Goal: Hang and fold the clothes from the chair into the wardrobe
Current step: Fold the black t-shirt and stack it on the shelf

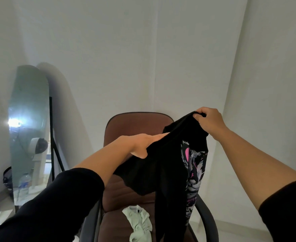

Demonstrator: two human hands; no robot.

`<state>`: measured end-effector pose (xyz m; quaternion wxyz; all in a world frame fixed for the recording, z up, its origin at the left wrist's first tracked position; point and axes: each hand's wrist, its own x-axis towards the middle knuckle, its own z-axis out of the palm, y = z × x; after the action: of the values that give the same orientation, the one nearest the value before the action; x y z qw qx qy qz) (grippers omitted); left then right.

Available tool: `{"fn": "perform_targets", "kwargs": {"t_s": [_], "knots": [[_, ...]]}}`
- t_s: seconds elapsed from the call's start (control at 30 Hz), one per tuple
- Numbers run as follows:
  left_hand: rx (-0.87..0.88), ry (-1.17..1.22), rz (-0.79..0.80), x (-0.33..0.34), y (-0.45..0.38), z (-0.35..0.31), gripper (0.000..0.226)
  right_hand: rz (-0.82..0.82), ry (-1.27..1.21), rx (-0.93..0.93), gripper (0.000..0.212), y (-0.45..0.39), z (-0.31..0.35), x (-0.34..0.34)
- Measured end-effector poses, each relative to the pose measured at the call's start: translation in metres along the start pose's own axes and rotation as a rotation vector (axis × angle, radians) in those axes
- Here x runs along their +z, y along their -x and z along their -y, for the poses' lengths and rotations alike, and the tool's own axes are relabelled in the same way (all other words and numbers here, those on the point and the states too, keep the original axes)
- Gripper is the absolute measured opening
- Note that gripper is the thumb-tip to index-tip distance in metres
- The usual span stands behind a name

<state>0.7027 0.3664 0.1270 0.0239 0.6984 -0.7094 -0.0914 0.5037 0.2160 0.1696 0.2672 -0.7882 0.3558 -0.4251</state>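
A black garment with a pink, grey and white print along one side hangs in the air above the brown office chair. My left hand grips its left upper edge, thumb underneath. My right hand pinches the top edge higher up, at the right. A crumpled pale green garment lies on the chair seat below. The wardrobe is out of view.
A tall mirror on a black stand leans against the left wall, with a water bottle and a dark basket at its foot. White walls meet in a corner behind the chair. Black armrests flank the seat.
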Motion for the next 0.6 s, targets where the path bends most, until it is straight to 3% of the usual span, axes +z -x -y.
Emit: {"fn": "perform_targets", "kwargs": {"t_s": [0.1, 0.2, 0.27, 0.43, 0.6], "knots": [[-0.076, -0.076, 0.017, -0.005, -0.003, 0.002, 0.089, 0.026, 0.017, -0.02, 0.01, 0.003, -0.002, -0.001], [-0.068, -0.098, -0.083, -0.008, -0.004, 0.007, 0.043, 0.059, 0.039, -0.032, 0.01, 0.004, -0.008, -0.002], [-0.1, -0.145, -0.153, -0.011, -0.004, 0.014, 0.026, 0.074, 0.042, -0.035, 0.011, 0.005, -0.012, -0.001], [-0.235, -0.081, -0.348, -0.01, 0.006, 0.032, 0.022, 0.085, 0.02, -0.041, 0.009, 0.003, -0.016, -0.003], [-0.21, -0.086, -0.445, 0.005, 0.002, 0.025, 0.029, 0.091, -0.052, -0.086, 0.008, -0.004, 0.001, 0.001]]}}
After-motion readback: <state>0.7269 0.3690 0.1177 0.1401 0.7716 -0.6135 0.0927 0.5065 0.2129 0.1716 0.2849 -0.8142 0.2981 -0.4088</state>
